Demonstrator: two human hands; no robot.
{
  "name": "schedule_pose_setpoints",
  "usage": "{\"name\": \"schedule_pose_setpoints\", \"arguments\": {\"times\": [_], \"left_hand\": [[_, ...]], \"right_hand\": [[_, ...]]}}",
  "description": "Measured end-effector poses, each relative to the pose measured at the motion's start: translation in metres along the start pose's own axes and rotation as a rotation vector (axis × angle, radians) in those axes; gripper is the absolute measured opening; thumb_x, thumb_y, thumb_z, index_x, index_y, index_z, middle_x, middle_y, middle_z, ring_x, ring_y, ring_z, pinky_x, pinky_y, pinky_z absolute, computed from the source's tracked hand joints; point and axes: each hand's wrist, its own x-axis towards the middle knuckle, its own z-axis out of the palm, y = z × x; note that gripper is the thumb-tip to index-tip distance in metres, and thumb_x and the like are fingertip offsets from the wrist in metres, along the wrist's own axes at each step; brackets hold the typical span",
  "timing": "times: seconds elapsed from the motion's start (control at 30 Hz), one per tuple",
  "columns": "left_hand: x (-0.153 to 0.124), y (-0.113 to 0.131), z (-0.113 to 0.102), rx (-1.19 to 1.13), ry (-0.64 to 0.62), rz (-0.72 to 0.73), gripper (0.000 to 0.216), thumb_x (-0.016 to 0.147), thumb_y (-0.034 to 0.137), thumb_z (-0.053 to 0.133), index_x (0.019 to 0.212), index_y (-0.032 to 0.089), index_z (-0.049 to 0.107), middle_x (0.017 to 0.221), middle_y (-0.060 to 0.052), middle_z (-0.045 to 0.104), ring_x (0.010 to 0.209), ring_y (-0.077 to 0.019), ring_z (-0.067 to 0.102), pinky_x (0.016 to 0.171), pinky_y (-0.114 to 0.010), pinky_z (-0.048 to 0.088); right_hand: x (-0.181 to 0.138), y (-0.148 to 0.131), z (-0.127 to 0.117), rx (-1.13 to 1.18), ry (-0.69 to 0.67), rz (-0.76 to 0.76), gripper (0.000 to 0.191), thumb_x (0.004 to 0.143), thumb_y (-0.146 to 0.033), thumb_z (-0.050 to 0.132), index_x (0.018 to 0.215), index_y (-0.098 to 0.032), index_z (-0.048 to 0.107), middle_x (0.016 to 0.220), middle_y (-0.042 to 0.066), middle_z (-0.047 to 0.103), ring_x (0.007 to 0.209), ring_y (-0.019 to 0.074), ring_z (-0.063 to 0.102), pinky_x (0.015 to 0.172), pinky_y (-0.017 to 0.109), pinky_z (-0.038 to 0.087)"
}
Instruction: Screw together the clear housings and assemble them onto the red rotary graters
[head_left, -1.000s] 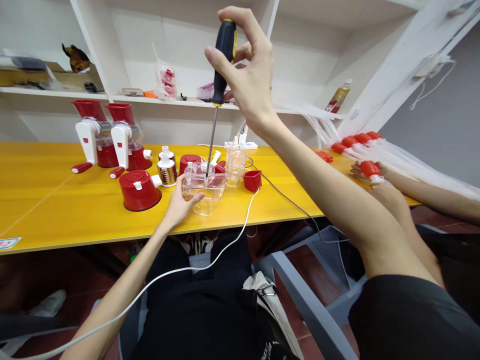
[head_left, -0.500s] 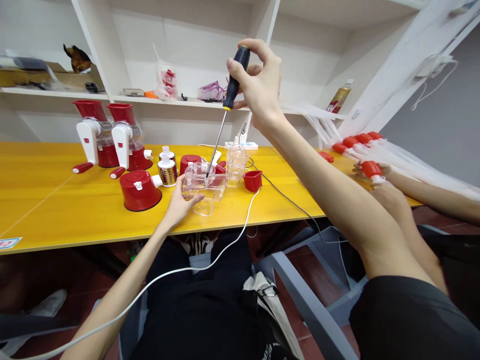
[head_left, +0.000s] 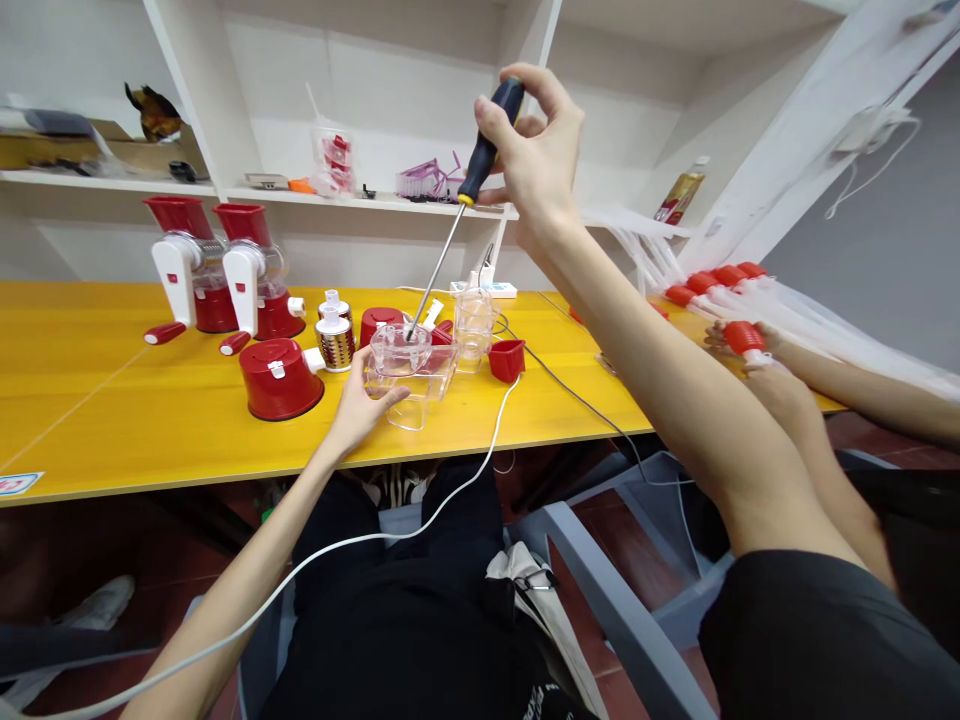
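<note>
My right hand (head_left: 544, 150) grips the dark handle of a screwdriver (head_left: 480, 160) with yellow bands, raised above the table. Its long shaft slants down to the left, and the tip meets or hovers just over the round opening of a clear plastic housing (head_left: 424, 385); contact is hard to tell. Fingers and thumb of my left hand (head_left: 364, 408) close round the left side of this housing, which rests on the table. Behind it sit a red base (head_left: 381, 322) and a second clear housing (head_left: 474, 325). A small red hopper (head_left: 508, 360) lies to its right.
On the yellow table (head_left: 150, 420), a red base (head_left: 279, 380), metal grater drums (head_left: 335, 340) and two assembled rotary graters (head_left: 251, 270) stand left. A white cable (head_left: 420, 530) crosses my lap. At right, another person's hands (head_left: 772, 380) hold a red part (head_left: 742, 340).
My right hand has shifted slightly up and to the right, tilting the screwdriver further. Its tip has moved a little left and up over the housing. My left hand stays put.
</note>
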Motion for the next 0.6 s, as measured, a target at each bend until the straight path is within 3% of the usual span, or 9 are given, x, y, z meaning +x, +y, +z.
{"name": "schedule_pose_setpoints", "arguments": {"times": [0.2, 0.33, 0.47, 0.6], "left_hand": [[0.000, -0.003, -0.001, 0.075, -0.004, 0.031, 0.083, 0.073, 0.067, 0.080, 0.135, 0.024, 0.045, 0.145, -0.016, 0.056, 0.127, -0.0330, 0.062, 0.097, -0.048, 0.057], [-0.004, 0.001, -0.002, 0.280, 0.085, 0.051, 0.087, 0.072, 0.069, 0.079, 0.136, 0.021, 0.045, 0.140, -0.017, 0.059, 0.129, -0.0348, 0.059, 0.110, -0.056, 0.046], [-0.004, 0.014, -0.008, 0.413, 0.176, 0.139, 0.080, 0.076, 0.070, 0.072, 0.134, 0.019, 0.049, 0.137, -0.018, 0.060, 0.127, -0.0355, 0.059, 0.109, -0.057, 0.045], [-0.002, 0.028, -0.019, 0.332, 0.058, 0.168, 0.075, 0.081, 0.064, 0.070, 0.140, 0.022, 0.048, 0.138, -0.014, 0.061, 0.126, -0.0309, 0.061, 0.108, -0.049, 0.049]], "right_hand": [[0.002, 0.005, 0.002, 0.016, 0.016, -0.005, 0.032, 0.089, -0.030, 0.063, 0.119, -0.027, 0.053, 0.071, -0.011, 0.051, 0.062, 0.0067, 0.057, 0.053, 0.021, 0.055], [-0.005, 0.012, 0.003, 0.064, 0.059, -0.048, 0.033, 0.090, -0.038, 0.061, 0.121, -0.034, 0.048, 0.078, -0.010, 0.057, 0.068, 0.0070, 0.053, 0.058, 0.019, 0.054], [-0.024, 0.011, -0.007, 0.171, 0.131, -0.183, 0.037, 0.090, -0.047, 0.062, 0.121, -0.037, 0.046, 0.088, -0.004, 0.060, 0.069, 0.0111, 0.057, 0.054, 0.021, 0.055], [-0.053, 0.007, -0.014, 0.271, 0.255, -0.260, 0.036, 0.093, -0.044, 0.062, 0.124, -0.036, 0.044, 0.094, -0.001, 0.058, 0.083, 0.0144, 0.066, 0.062, 0.026, 0.062]]}}
